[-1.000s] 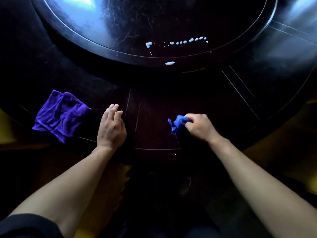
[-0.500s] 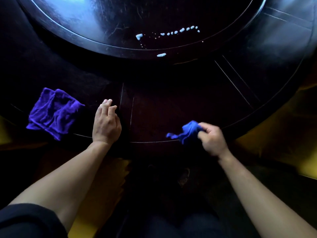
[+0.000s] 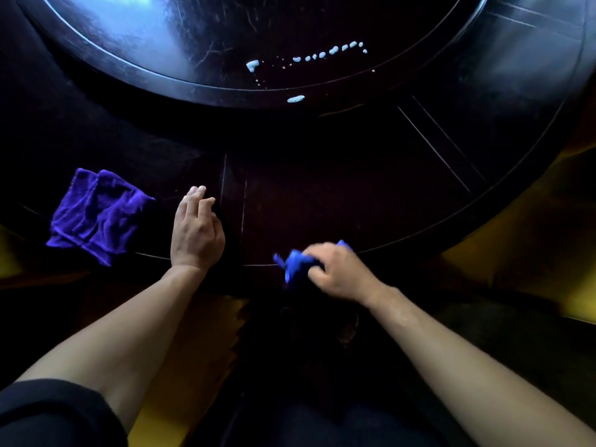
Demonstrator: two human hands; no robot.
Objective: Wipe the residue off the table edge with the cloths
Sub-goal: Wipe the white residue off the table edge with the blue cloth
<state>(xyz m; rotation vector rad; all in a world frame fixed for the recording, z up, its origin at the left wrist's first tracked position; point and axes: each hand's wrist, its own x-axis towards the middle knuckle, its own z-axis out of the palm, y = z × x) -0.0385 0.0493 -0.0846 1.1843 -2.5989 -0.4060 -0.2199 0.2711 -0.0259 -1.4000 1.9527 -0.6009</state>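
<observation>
Head view: two bare hands at the near edge of a dark round table, one holding a cloth.

The right hand, blurred, sits at the lower centre of the frame with its fingers curled round a bunched blue cloth right on the table edge. The left hand rests flat on the tabletop left of centre, fingers straight and close together, holding nothing. A second, purple cloth lies crumpled at the frame's left, near that hand but apart from it. Pale residue spots dot the glossy raised turntable at upper centre.
</observation>
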